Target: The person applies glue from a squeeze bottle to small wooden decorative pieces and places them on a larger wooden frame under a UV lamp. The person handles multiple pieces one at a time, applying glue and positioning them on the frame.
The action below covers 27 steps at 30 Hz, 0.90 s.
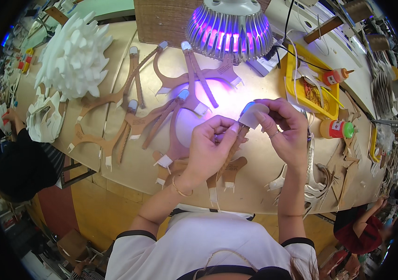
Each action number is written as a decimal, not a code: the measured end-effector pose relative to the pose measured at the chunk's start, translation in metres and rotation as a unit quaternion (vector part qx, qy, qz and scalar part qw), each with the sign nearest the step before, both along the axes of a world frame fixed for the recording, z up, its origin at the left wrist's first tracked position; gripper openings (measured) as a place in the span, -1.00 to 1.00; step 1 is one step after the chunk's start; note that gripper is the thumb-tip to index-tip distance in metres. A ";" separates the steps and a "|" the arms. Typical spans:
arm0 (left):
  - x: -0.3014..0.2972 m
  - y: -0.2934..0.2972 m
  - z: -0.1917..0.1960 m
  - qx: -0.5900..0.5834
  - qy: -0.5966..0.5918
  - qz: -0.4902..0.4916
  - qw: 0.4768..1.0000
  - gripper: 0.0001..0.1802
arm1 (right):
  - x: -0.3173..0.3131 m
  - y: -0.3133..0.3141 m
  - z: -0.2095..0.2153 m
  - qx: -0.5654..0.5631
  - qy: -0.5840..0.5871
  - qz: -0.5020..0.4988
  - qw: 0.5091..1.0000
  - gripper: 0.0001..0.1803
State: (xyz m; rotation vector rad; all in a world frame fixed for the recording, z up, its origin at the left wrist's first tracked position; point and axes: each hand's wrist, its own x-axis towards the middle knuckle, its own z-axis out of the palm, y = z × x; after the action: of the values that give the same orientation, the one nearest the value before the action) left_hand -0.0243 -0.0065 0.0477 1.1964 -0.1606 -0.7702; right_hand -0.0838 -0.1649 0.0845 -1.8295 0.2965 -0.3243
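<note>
Under the lamp, my left hand (pixel 214 145) pinches the end of a tan shoe upper (pixel 234 148), whose straps hang down past my fingers. A pale, curved flap-like piece (pixel 254 115) with a bluish edge sits at that end. My right hand (pixel 286 130) is closed on this piece, thumb and fingers on its right side. Whether the piece is attached to the upper, I cannot tell. Several similar tan uppers (pixel 138 122) with white tips lie flat to the left of my hands, some with whitish-blue tabs on their strap ends.
A finned lamp (pixel 229 35) glows purple at the far side. White foam-like spiky pieces (pixel 73 56) stand far left. At right are a yellow tray (pixel 334 100), a green-capped bottle (pixel 338 129), an orange-tipped bottle (pixel 338 76) and metallic uppers (pixel 321 184). Other people work at both sides.
</note>
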 end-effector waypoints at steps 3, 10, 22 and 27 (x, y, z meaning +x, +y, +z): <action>0.000 0.000 0.000 0.005 -0.004 -0.001 1.000 -0.85 | 0.001 -0.001 -0.001 -0.025 -0.010 0.016 1.000 -0.78; 0.000 0.002 -0.007 0.013 -0.038 -0.030 0.999 -0.81 | 0.001 -0.002 -0.003 -0.044 -0.003 0.027 0.999 -0.79; -0.002 0.063 0.008 -0.102 0.008 0.035 0.994 -0.64 | -0.029 -0.007 -0.017 0.251 0.011 0.035 0.967 -0.76; -0.012 0.134 0.042 -0.069 -0.190 0.175 0.964 -0.49 | -0.053 0.013 -0.041 0.282 0.146 0.122 0.940 -0.69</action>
State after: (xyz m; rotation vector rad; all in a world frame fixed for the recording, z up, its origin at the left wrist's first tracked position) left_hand -0.0365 0.1276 0.0896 1.1886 -0.3043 -0.2108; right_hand -0.1371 -0.1524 0.0439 -1.3177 0.3220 0.1983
